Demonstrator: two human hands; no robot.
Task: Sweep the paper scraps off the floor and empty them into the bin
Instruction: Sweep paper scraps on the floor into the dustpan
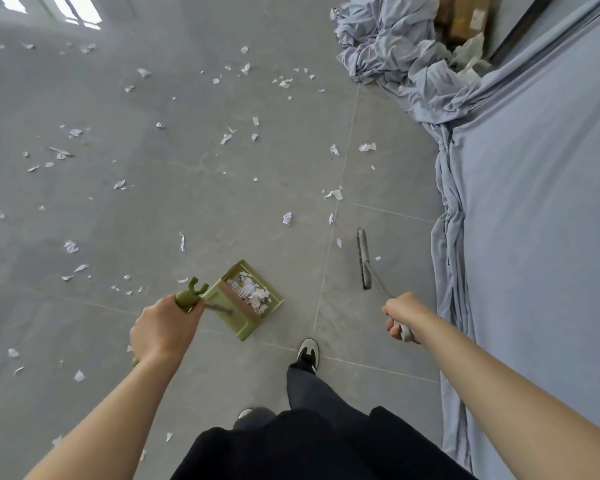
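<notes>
My left hand (pixel 163 329) grips the green handle of a green dustpan (pixel 248 299) that sits near the floor in front of me, with white paper scraps inside it. My right hand (pixel 404 315) grips the grey handle of a broom whose narrow grey head (pixel 363 258) rests on the floor to the right of the pan. White paper scraps (pixel 287 218) lie scattered across the grey tiled floor, mostly ahead and to the left. No bin is in view.
A blue-grey cloth (pixel 534 202) covers the right side and bunches in a crumpled heap (pixel 395 43) at the top right, beside a cardboard box (pixel 465 15). My shoe (pixel 308 351) and dark trousers stand just behind the dustpan.
</notes>
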